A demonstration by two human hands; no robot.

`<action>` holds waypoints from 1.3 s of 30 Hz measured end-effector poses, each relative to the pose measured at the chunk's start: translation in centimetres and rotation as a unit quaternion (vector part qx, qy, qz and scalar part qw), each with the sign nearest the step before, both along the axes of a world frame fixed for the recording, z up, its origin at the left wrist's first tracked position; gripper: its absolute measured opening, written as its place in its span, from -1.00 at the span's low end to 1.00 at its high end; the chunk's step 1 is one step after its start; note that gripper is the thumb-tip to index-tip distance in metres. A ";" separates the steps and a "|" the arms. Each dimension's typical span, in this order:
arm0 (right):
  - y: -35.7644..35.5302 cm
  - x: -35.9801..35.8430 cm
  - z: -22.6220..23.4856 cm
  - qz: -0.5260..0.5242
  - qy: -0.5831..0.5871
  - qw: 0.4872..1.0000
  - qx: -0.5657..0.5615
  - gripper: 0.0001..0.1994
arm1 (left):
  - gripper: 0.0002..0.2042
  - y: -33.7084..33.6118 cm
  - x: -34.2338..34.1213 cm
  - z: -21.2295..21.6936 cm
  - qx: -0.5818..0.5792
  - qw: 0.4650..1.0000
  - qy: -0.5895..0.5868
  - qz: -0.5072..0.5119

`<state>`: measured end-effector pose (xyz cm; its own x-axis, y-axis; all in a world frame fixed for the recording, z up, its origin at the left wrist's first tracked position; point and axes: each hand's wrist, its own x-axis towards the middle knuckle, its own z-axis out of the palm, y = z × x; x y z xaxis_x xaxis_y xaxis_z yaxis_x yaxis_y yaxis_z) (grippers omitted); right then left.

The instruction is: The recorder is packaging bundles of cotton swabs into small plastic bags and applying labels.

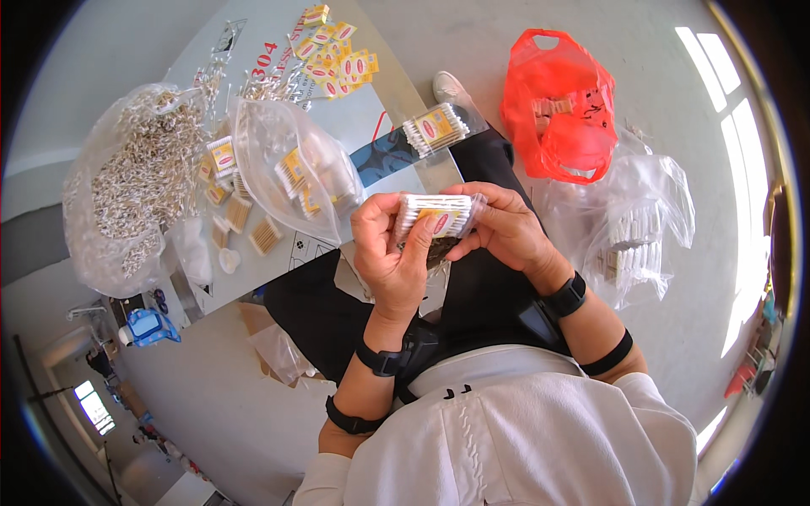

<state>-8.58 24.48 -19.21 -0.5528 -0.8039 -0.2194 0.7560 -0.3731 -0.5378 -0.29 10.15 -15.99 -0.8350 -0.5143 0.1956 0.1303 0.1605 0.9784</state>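
Left hand [390, 253] and right hand [513, 229] hold swab pack [436, 205], red-oval yellow label [448, 221]

This looks like a small packing workroom: a big clear bag of loose cotton swabs [135, 190], a heap of yellow printed cards [342, 63] and several swab bundles [239, 214] crowd one table [358, 118]. A red carrier bag [525, 105] and a clear bag of more bundles [634, 257] sit on the plain grey floor [472, 38]. Whether it adjoins a home is unclear.
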 end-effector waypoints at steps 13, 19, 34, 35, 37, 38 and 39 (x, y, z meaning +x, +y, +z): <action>0.1 0.4 0.2 -0.037 0.019 0.999 0.019 -0.71 | -0.65 0.1 0.1 0.2 -0.009 0.999 0.031 -0.004; 0.0 0.6 0.3 -0.059 0.014 0.998 0.004 -0.72 | -0.66 0.0 0.2 -0.1 -0.010 0.999 0.041 -0.002; -0.1 0.6 1.6 -0.165 0.063 0.982 0.068 -0.91 | -0.71 -0.6 0.2 -0.3 0.055 0.997 0.012 0.046; -0.1 0.7 1.7 -0.165 0.063 0.982 0.069 -0.91 | -0.71 -0.7 0.2 -0.4 0.056 0.997 0.012 0.045; -0.2 0.9 2.0 -0.174 0.093 0.976 0.096 -0.91 | -0.71 -0.7 0.2 -0.6 0.071 0.996 0.022 0.049; -0.2 0.9 2.0 -0.175 0.093 0.975 0.097 -0.91 | -0.71 -0.7 0.2 -0.6 0.071 0.996 0.022 0.048; -0.1 0.9 1.9 -0.177 0.103 0.973 0.108 -0.93 | -0.71 -0.7 0.2 -0.6 0.069 0.996 0.024 0.048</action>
<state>-7.68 24.37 -17.28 -0.8374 -0.5020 -0.2163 0.4675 -0.4526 -0.7593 -0.09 9.46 -16.58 -0.7726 -0.6155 0.1557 0.1680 0.0383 0.9850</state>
